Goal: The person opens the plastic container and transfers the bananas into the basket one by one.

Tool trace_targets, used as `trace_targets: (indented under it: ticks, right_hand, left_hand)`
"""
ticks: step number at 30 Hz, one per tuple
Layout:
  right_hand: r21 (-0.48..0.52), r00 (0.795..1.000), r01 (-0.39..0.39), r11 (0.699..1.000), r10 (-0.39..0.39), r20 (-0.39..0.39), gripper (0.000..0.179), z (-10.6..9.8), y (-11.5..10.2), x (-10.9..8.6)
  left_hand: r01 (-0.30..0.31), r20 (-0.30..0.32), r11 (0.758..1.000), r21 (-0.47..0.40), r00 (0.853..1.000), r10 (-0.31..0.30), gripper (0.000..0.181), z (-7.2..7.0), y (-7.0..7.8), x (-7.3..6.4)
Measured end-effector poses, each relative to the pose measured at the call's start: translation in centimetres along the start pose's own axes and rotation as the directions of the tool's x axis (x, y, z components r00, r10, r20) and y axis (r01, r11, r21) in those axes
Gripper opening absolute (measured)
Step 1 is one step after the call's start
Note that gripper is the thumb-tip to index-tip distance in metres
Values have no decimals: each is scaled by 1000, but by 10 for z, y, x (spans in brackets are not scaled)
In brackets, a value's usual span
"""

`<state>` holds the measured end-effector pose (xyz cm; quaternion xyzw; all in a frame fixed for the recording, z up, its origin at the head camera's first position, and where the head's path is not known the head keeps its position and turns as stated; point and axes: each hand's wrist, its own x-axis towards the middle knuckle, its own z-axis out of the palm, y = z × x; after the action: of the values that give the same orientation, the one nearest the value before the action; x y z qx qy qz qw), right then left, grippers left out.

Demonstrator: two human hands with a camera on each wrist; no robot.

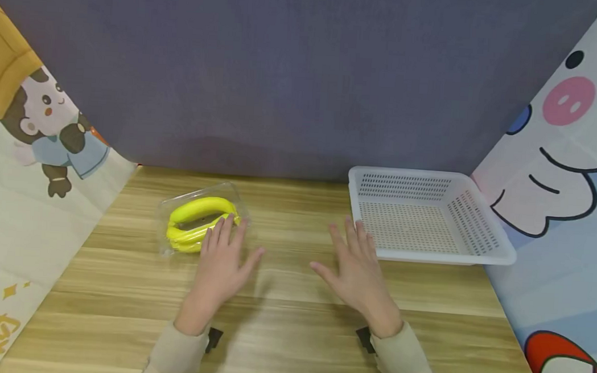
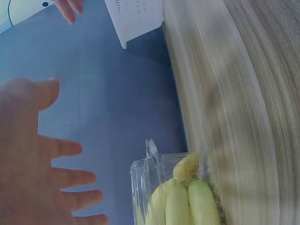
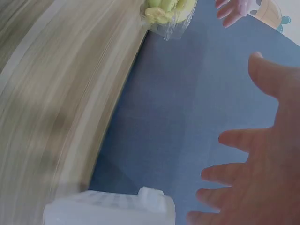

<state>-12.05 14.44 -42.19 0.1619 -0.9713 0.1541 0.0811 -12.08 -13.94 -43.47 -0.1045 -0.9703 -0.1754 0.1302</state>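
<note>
Yellow bananas [image 1: 202,208] lie in a clear plastic box [image 1: 164,241] on the left of the wooden table. My left hand [image 1: 221,267] is held over the table with straight, spread fingers, its fingertips overlapping the box's near right part in the head view. In the left wrist view a gap shows between that hand [image 2: 42,173] and the box [image 2: 150,164]. To the right, my right hand [image 1: 357,273] hovers with fingers spread, nearest to a white perforated basket [image 1: 427,256]. The right wrist view shows its fingers apart from the basket [image 3: 112,213]. Both hands hold nothing.
The wooden tabletop [image 1: 285,322] runs back to a dark grey-blue panel [image 1: 294,83]. Panels printed with cartoons stand at the left [image 1: 45,211] and right [image 1: 545,270] sides. The basket stands at the back right, close to the right panel.
</note>
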Motion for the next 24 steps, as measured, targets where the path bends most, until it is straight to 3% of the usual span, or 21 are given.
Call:
trace_targets:
  ticks: [7,19,24]
  right_hand:
    - [23,999,50,999,-49,-13,86,6,-4,5]
    - [75,998,65,995,-64,-20,82,13,-9,14]
    - [122,998,68,990,-67,-12,77,14,-11,19]
  left_hand:
    - [-4,-46,999,-36,999,3,72,-5,-1,-1]
    - [-28,-59,999,-44,998,25,68,-6,-7,-2]
    - [-34,-93,997,-68,995,28,65,-6,-9,-3]
